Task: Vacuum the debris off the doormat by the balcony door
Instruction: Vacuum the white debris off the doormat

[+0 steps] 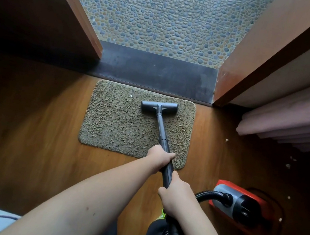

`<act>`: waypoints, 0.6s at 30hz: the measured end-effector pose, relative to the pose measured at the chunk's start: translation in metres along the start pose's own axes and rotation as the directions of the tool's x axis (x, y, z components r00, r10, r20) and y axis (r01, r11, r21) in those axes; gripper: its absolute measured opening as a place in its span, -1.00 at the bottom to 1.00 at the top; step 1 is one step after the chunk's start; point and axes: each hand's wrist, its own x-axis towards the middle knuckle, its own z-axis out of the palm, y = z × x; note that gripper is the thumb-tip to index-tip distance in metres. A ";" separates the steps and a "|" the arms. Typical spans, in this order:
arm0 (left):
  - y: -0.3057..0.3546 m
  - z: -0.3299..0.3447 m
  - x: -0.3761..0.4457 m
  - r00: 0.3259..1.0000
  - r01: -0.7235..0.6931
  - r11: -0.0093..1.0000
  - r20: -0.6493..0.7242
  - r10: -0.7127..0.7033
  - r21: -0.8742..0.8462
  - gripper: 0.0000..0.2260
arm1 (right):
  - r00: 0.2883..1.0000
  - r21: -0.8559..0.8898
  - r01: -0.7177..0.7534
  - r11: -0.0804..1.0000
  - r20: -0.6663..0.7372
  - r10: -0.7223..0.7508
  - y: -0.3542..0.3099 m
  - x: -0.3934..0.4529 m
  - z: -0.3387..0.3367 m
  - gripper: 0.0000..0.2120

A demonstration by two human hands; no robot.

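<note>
A shaggy olive-brown doormat (120,124) lies on the wooden floor in front of the dark door sill. The grey T-shaped vacuum head (159,107) rests on the mat's far right part. Its dark wand (161,130) slants back toward me. My left hand (161,156) grips the wand over the mat's near edge. My right hand (173,194) holds the wand lower down, just behind the left. A small white crumb (131,94) sits on the mat near its far edge.
The red and grey vacuum body (242,204) stands on the floor at the right, its black hose (209,195) curving to the wand. Pink curtain folds (290,126) hang at the right. White crumbs (288,166) dot the floor there. Door frames flank the pebbled balcony floor (166,17).
</note>
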 end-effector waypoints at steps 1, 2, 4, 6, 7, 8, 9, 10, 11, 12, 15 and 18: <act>-0.001 -0.004 0.002 1.000 -0.004 1.000 -0.005 0.004 -0.003 -0.64 | 1.000 -0.001 0.002 1.000 0.004 -0.002 -0.004 0.001 0.001 -0.48; -0.003 -0.008 0.003 1.000 -0.004 1.000 -0.005 0.004 -0.007 -0.64 | 1.000 0.002 0.007 1.000 0.007 -0.007 -0.007 0.001 0.003 -0.49; -0.007 -0.017 0.006 1.000 0.002 1.000 -0.011 -0.002 -0.009 -0.64 | 1.000 0.010 0.021 1.000 0.008 -0.021 -0.015 0.003 0.007 -0.55; -0.011 -0.027 0.010 1.000 0.009 1.000 -0.021 -0.009 -0.009 -0.63 | 0.999 0.005 0.031 0.999 0.016 -0.031 -0.023 0.004 0.011 -0.54; -0.014 -0.031 0.012 1.000 0.012 1.000 -0.022 -0.012 -0.013 -0.62 | 0.999 0.002 0.030 1.000 0.020 -0.030 -0.027 0.004 0.013 -0.51; -0.016 -0.035 0.013 1.000 0.014 1.000 -0.022 -0.015 -0.020 -0.61 | 0.999 0.001 0.028 1.000 0.023 -0.028 -0.031 0.005 0.016 -0.47; -0.018 -0.038 0.013 1.000 0.017 1.000 -0.020 -0.018 -0.024 -0.61 | 0.999 0.000 0.027 1.000 0.024 -0.027 -0.035 0.005 0.018 -0.45; -0.020 -0.042 0.013 1.000 0.019 1.000 -0.018 -0.020 -0.025 -0.61 | 0.999 -0.001 0.028 1.000 0.023 -0.028 -0.038 0.005 0.021 -0.44; -0.022 -0.045 0.015 1.000 0.018 1.000 -0.018 -0.019 -0.022 -0.61 | 0.999 -0.002 0.029 1.000 0.022 -0.029 -0.042 0.005 0.023 -0.43; -0.024 -0.047 0.016 1.000 0.017 1.000 -0.017 -0.017 -0.018 -0.60 | 0.999 -0.003 0.029 1.000 0.022 -0.029 -0.045 0.005 0.025 -0.43; -0.028 -0.053 0.016 1.000 0.010 1.000 -0.022 -0.011 -0.020 -0.60 | 0.999 -0.016 0.023 1.000 0.025 -0.023 -0.052 0.004 0.031 -0.41; -0.032 -0.058 0.017 1.000 0.010 1.000 -0.027 -0.011 -0.029 -0.62 | 0.999 -0.028 0.019 0.999 0.030 -0.018 -0.058 0.003 0.034 -0.41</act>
